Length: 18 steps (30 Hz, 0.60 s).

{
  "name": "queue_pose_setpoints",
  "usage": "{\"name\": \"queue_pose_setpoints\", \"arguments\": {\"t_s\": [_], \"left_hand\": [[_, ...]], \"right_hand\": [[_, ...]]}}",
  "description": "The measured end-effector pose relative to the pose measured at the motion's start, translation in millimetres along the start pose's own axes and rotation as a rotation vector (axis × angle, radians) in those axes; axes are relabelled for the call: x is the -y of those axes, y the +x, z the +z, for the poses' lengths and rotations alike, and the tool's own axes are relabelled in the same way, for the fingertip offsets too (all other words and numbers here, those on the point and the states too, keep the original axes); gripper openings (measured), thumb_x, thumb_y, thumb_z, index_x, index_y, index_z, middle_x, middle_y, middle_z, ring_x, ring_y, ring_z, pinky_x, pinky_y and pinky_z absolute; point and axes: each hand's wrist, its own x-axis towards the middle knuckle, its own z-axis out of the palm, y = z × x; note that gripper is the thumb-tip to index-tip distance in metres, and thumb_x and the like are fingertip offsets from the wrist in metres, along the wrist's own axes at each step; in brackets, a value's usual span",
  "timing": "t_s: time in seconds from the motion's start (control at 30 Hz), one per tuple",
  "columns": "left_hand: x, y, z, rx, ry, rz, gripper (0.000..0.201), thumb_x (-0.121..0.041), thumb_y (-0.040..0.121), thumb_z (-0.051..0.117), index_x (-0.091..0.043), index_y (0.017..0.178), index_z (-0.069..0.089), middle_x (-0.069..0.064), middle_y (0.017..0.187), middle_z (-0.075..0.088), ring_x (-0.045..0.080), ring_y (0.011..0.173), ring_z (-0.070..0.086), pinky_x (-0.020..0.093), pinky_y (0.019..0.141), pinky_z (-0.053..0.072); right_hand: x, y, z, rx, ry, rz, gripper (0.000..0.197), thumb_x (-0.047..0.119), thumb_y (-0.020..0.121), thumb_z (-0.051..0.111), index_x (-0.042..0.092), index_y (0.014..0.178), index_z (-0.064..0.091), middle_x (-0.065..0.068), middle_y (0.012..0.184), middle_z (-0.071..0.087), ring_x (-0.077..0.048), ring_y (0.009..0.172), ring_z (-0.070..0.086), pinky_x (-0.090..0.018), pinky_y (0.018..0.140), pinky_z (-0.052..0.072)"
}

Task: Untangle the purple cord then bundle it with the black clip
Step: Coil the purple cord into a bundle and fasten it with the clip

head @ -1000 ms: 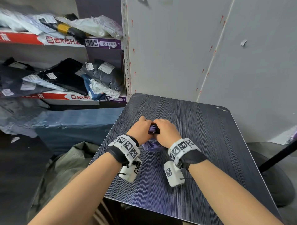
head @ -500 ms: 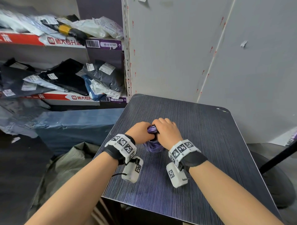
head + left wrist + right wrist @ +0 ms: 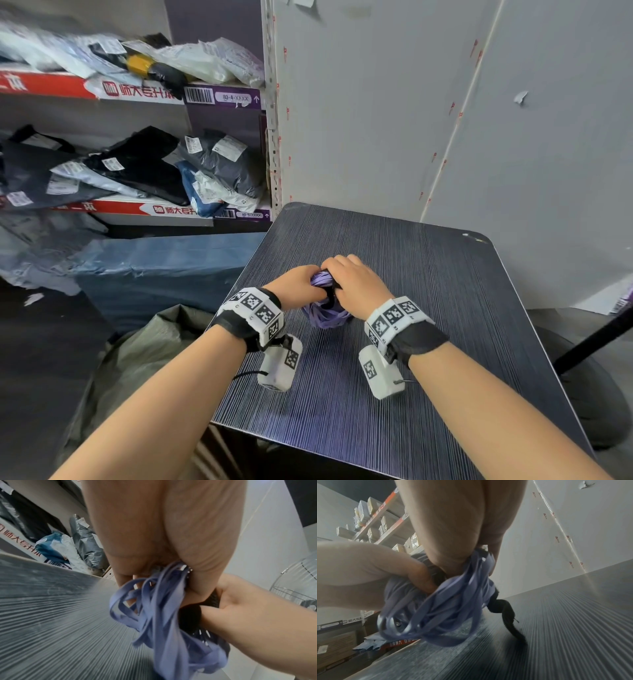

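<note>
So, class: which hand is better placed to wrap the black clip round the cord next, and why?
Probably the right hand: its fingers already pinch the black clip, whose tail trails free on its side, while the left hand grips the cord loops.

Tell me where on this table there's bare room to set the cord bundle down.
Bare table lies beyond the hands toward the wall, right of the right hand, and near the front edge between the forearms. It is crowded only where both hands grip the purple cord.
</note>
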Motion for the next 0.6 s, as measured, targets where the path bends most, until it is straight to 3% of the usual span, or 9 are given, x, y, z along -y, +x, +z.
{"name": "queue_pose_setpoints", "arguments": {"t_s": [0.2, 0.37, 0.47, 0.6], "left_hand": [[3.1, 0.1, -0.8, 0.032, -0.057, -0.001, 0.022, -0.003, 0.080, 0.056, -0.003, 0.103, 0.056, 0.013, 0.091, 0.061, 0.023, 0.082, 0.058, 0.038, 0.078, 0.050], [6.1, -2.5, -2.2, 0.104, -0.050, 0.011, 0.038, -0.008, 0.076, 0.062, -0.001, 0.112, 0.053, 0.020, 0.104, 0.064, 0.032, 0.097, 0.063, 0.044, 0.086, 0.052], [8.4, -1.6, 0.1, 0.091, -0.026, 0.037, 0.038, -0.010, 0.078, 0.068, -0.003, 0.113, 0.054, 0.016, 0.106, 0.065, 0.028, 0.098, 0.064, 0.042, 0.088, 0.052], [8.8, -2.6, 4.2, 0.066, -0.032, 0.060, 0.045, -0.028, 0.077, 0.076, -0.009, 0.113, 0.058, 0.008, 0.106, 0.067, 0.021, 0.097, 0.064, 0.035, 0.089, 0.051]], "right_hand": [[0.0, -0.4, 1.0, -0.011, -0.018, -0.007, 0.038, 0.001, 0.085, 0.045, 0.017, 0.120, 0.046, -0.001, 0.116, 0.052, -0.022, 0.107, 0.043, -0.034, 0.088, 0.040], [-2.3, -2.1, 1.9, -0.019, -0.027, -0.015, 0.040, -0.002, 0.083, 0.044, 0.017, 0.118, 0.047, 0.000, 0.113, 0.053, -0.022, 0.105, 0.043, -0.032, 0.087, 0.038], [-3.2, -1.6, 2.6, -0.021, -0.010, -0.017, 0.039, -0.002, 0.085, 0.044, 0.017, 0.119, 0.047, 0.000, 0.115, 0.053, -0.022, 0.106, 0.043, -0.033, 0.088, 0.038], [-5.4, -1.8, 2.2, 0.026, 0.031, 0.000, 0.037, 0.004, 0.085, 0.051, 0.017, 0.119, 0.047, 0.000, 0.116, 0.054, -0.020, 0.108, 0.042, -0.032, 0.088, 0.037]]}}
